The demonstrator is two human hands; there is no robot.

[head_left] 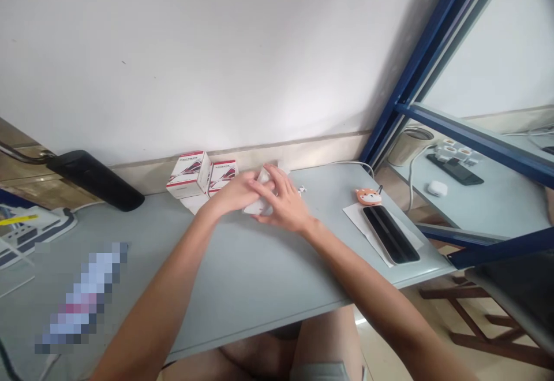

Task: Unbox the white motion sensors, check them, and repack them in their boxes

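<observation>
two hands, left hand [234, 192], right hand [285, 205], cupping a white object [255, 210], fingers spread

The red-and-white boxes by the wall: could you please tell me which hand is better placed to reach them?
Probably left: the left hand lies nearer the red-and-white boxes; the right hand sits beyond the white item both hold.

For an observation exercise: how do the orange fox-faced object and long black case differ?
The orange fox-faced object is bright, the long black case dark. The object is small and rounded, the case long and narrow. The case lies on a white paper sheet; the object sits at its far end. Both rest on the grey desk.
</observation>
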